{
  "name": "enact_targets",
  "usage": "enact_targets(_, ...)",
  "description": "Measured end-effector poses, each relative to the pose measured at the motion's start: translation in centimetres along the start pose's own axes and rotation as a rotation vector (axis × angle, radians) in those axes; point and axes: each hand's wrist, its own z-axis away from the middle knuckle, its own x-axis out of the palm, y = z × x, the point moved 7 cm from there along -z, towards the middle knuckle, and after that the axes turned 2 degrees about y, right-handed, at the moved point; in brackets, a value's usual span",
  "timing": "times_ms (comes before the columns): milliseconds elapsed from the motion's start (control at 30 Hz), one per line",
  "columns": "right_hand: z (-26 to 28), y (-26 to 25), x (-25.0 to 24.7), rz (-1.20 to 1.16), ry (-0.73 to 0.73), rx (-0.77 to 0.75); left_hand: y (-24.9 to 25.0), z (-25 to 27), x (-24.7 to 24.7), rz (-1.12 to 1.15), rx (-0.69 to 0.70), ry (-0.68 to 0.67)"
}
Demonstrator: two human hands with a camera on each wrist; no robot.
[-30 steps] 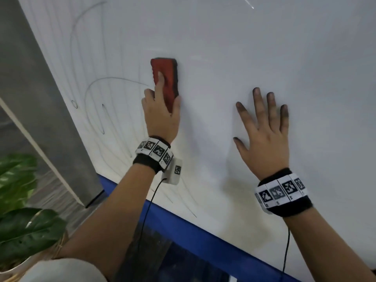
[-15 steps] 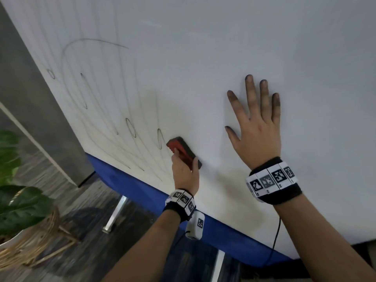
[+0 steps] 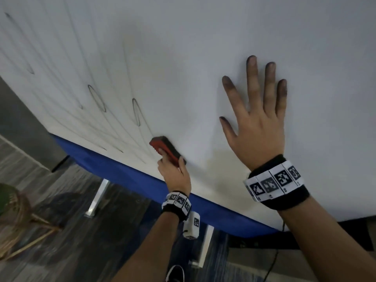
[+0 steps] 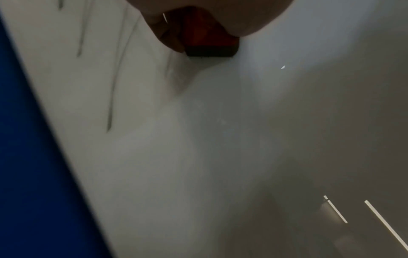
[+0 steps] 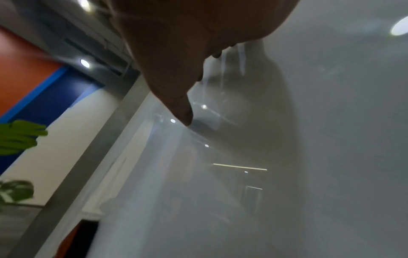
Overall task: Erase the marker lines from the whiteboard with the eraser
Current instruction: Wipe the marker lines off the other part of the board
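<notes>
A red eraser [image 3: 165,150] with a dark felt face is pressed flat against the whiteboard [image 3: 183,58], close to the board's lower edge. My left hand [image 3: 173,169] grips it from below, with the index finger lying along its red back. The left wrist view shows the eraser [image 4: 207,40] under my palm, felt side on the board. Dark looping marker lines [image 3: 136,112] run across the board to the left of the eraser. My right hand [image 3: 256,110] lies flat on the board with its fingers spread, ink-smudged at the tips, and holds nothing.
A blue band [image 3: 114,171] runs along the whiteboard's bottom edge, with metal stand legs [image 3: 97,198] below it on the dark floor. A wicker basket with a green plant [image 3: 12,216] stands at the lower left. A grey wall panel [image 3: 22,115] borders the board's left side.
My left hand has dragged the eraser down the board from the upper left area to near the bottom edge. My right hand has stayed flat on the board.
</notes>
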Motion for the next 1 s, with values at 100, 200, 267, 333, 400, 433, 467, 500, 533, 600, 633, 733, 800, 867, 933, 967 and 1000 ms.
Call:
enact_targets(100,1.5,0.3,0.8,0.032,0.002,-0.034,-5.0,1.8,2.3,-0.013,-0.144,0.012)
enact_targets(200,2.6,0.3,1.6,0.051,-0.026,-0.028,-8.8,3.5,3.8,0.083,-0.481,0.051)
enact_targets(267,3.3,-0.1,2.2,0.058,-0.041,-0.011,-11.1,4.6,4.4,0.101,-0.707,0.012)
enact_targets(333,3.9,-0.6,2.7,0.056,-0.038,0.001,-12.6,4.7,4.2,0.088,-0.803,0.002)
enact_targets(400,4.1,-0.9,3.2,0.055,-0.021,0.011,-12.7,3.7,3.8,0.095,-0.837,0.019)
enact_targets(433,4.1,-1.0,3.3,0.054,-0.021,0.017,-12.1,3.1,3.4,0.114,-0.83,0.037)
enact_targets(467,4.1,-1.0,3.5,0.054,-0.02,0.022,-11.3,2.4,3.1,0.139,-0.812,0.06)
enact_targets(500,4.1,-1.0,3.6,0.054,-0.019,0.029,-10.0,1.5,2.7,0.171,-0.778,0.071)
enact_targets(533,4.1,-1.0,3.7,0.052,-0.019,0.032,-8.7,0.5,2.2,0.203,-0.731,0.091)
enact_targets(600,4.0,-1.1,3.8,0.036,-0.017,0.033,-5.1,-1.6,0.4,0.202,-0.566,0.144)
enact_targets(633,4.1,-1.2,3.8,0.026,-0.012,0.033,-2.9,-2.6,-0.7,0.169,-0.44,0.167)
enact_targets(733,4.3,-1.4,4.1,0.004,0.007,0.033,7.0,-4.4,-3.5,0.057,0.137,0.126)
enact_targets(800,4.6,-1.4,4.4,0.006,0.02,0.024,13.4,-4.6,-4.3,-0.048,0.497,0.12)
enact_targets(867,4.9,-1.4,4.6,-0.004,0.025,0.025,15.5,-5.4,-4.7,-0.105,0.613,0.175)
enact_targets(933,4.9,-1.6,4.7,-0.031,0.038,0.036,14.3,-7.0,-5.2,-0.105,0.509,0.204)
enact_targets(967,4.7,-1.8,4.8,-0.04,0.044,0.046,12.6,-8.1,-5.5,-0.06,0.355,0.212)
enact_targets(1000,4.4,-2.0,4.8,-0.044,0.041,0.054,10.3,-8.9,-5.8,-0.003,0.139,0.228)
